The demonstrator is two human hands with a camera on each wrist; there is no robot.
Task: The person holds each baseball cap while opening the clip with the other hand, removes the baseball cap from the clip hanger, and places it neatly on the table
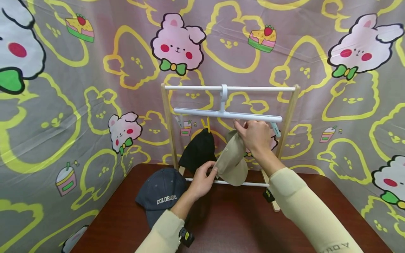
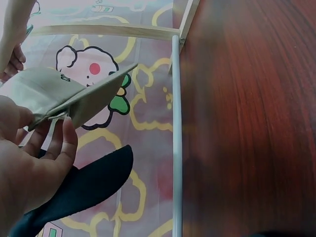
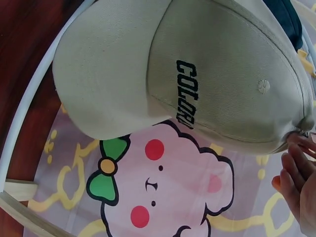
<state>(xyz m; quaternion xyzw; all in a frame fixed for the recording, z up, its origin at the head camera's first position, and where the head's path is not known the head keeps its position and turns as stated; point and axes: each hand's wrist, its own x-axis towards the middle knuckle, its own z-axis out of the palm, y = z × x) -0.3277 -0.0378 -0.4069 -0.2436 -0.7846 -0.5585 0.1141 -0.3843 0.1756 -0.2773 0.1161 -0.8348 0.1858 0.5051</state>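
A beige baseball cap (image 1: 230, 158) with dark lettering on its front hangs, brim down, below the pale blue hanger (image 1: 202, 113). My right hand (image 1: 254, 135) pinches the cap's crown just under the hanger bar; in the right wrist view the cloth bunches at those fingertips (image 3: 296, 148). Whether a clip sits between them is hidden. Lower down on the left, my left hand (image 1: 204, 179) pinches the cap's edge between thumb and fingers, also seen in the left wrist view, where the cap (image 2: 44, 89) tilts. Beside it a black cap (image 1: 199, 149) hangs from a yellow clip (image 1: 205, 124).
A wooden rack with a white top rod (image 1: 190, 88) carries the hanger. Other clips hang at its left end and right end, including a blue clip (image 1: 276, 129). A navy cap (image 1: 162, 191) lettered COLORADO lies left on the brown table (image 1: 234, 218). A patterned curtain (image 1: 227, 52) stands behind.
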